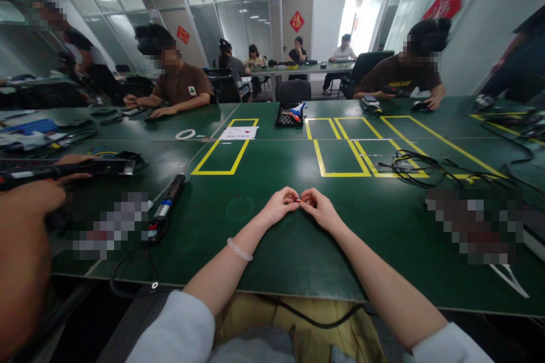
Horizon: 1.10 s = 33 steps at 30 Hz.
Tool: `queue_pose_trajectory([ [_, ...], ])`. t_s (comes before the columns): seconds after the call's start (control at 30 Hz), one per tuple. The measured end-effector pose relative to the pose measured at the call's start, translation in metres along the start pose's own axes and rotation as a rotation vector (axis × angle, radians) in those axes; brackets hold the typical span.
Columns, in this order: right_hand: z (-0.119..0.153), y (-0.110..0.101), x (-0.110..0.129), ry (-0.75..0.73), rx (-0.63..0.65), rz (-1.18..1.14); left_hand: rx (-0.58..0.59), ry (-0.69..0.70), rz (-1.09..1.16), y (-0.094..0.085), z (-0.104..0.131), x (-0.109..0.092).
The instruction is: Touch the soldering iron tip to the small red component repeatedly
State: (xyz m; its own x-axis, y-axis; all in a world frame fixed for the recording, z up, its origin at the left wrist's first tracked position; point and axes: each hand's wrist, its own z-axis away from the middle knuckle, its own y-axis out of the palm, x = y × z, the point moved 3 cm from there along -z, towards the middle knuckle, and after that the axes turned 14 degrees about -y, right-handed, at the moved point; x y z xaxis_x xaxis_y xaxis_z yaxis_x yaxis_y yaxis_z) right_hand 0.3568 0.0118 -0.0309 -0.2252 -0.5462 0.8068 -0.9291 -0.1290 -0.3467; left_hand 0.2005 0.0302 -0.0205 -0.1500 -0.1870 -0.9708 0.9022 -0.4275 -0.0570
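Note:
My left hand (282, 205) and my right hand (317, 206) meet above the green table (281, 255), fingertips pinched together. Between them is a small red-orange piece (299, 200), mostly covered by the fingers and too small to name. Both hands are closed on it, one from each side. A pale bracelet circles my left wrist. Left of my left forearm lies a black tool with a blue and silver band (165, 207) and a cable.
Beyond my hands, yellow tape outlines mark the table, with a white paper (239, 133), a tape roll (185, 134) and a black tray (290, 115) of parts. Black cables (411, 164) tangle at right. A co-worker's arm (29, 215) reaches in at left; other people sit across.

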Motion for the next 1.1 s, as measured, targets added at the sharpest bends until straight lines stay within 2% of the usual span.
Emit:
queue_pose_trajectory([
  [0.2, 0.000, -0.002, 0.000, -0.002, 0.023, 0.059, -0.021, -0.061, -0.031, 0.001, -0.001, 0.004],
  [0.27, 0.000, -0.002, 0.000, -0.017, 0.017, 0.073, -0.060, -0.100, -0.065, -0.004, 0.002, 0.002],
  [0.33, 0.000, -0.001, 0.000, -0.018, 0.015, 0.088, -0.119, -0.116, -0.159, -0.016, 0.010, -0.003],
  [0.4, 0.001, -0.001, 0.000, -0.008, 0.023, 0.100, -0.193, -0.093, -0.321, -0.038, 0.025, -0.009],
  [0.47, 0.001, -0.001, 0.000, 0.001, 0.034, 0.104, -0.283, -0.059, -0.522, -0.068, 0.044, -0.014],
  [0.53, 0.001, -0.001, 0.000, 0.008, 0.044, 0.100, -0.421, -0.068, -0.708, -0.105, 0.068, -0.013],
  [0.6, 0.001, -0.001, 0.001, 0.015, 0.051, 0.096, -0.609, -0.090, -0.899, -0.146, 0.096, -0.009],
  [0.73, 0.001, 0.000, 0.003, 0.016, 0.055, 0.098, -0.922, -0.269, -1.241, -0.220, 0.154, 0.011],
  [0.8, 0.001, 0.000, 0.005, 0.014, 0.057, 0.096, -0.981, -0.411, -1.306, -0.248, 0.181, 0.026],
  [0.87, 0.002, 0.001, 0.006, 0.014, 0.060, 0.094, -1.003, -0.513, -1.325, -0.268, 0.202, 0.039],
  [0.93, 0.002, 0.001, 0.007, 0.013, 0.061, 0.097, -0.986, -0.543, -1.316, -0.281, 0.215, 0.049],
  [1.1, 0.002, 0.000, 0.009, 0.011, 0.064, 0.089, -0.883, -0.528, -1.272, -0.290, 0.220, 0.049],
])
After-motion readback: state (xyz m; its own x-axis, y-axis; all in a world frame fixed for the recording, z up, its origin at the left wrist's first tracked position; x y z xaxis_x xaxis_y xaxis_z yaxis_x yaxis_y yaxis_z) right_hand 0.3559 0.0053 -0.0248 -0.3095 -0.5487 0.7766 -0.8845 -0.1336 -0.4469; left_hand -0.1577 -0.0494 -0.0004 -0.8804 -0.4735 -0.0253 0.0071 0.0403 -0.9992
